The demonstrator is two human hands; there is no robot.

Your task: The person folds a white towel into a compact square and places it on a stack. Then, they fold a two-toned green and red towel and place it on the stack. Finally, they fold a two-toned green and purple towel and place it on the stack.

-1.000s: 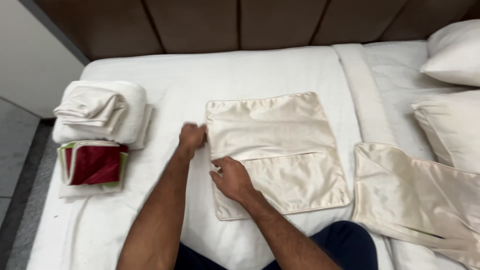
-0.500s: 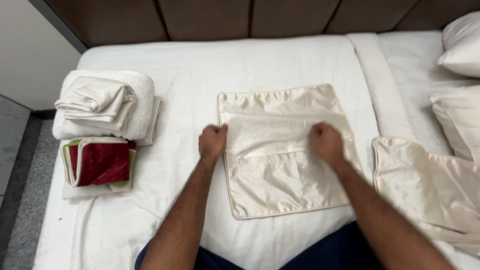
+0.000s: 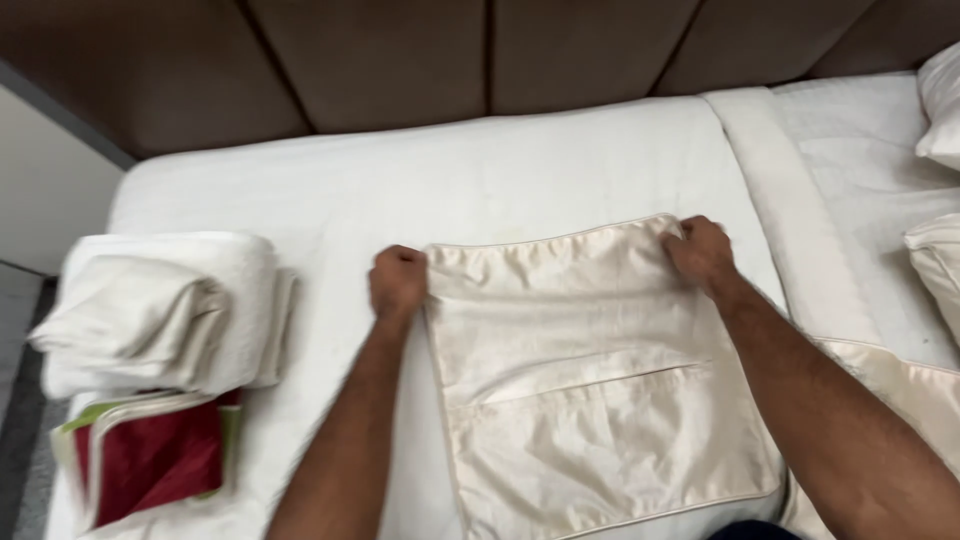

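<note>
- Cream satin square pillow cover (image 3: 590,400) lies flat on the white bed sheet (image 3: 500,180), back flap seam running across its middle; its near edge is closest to the person, its far edge up at the hands.
- Left hand (image 3: 398,283) fisted shut on the cover's far left corner; the cloth spreads right of and below this hand.
- Right hand (image 3: 700,250) closed on the far right corner, fingers curled over the edge; the cloth spreads left of and below this hand.
- Far edge of the cover stretched between the two hands, slightly wrinkled.
- Left of the left hand, well apart: stack of folded white towels (image 3: 160,310); nearer than that, a red cloth with green trim (image 3: 150,455).
- Right of the right forearm: another cream satin cover (image 3: 900,385), partly hidden by the arm.
- Right of the right hand, further out: white pillows (image 3: 940,110) at frame edge.
- Beyond both hands: bare sheet, then brown padded headboard (image 3: 450,60).
</note>
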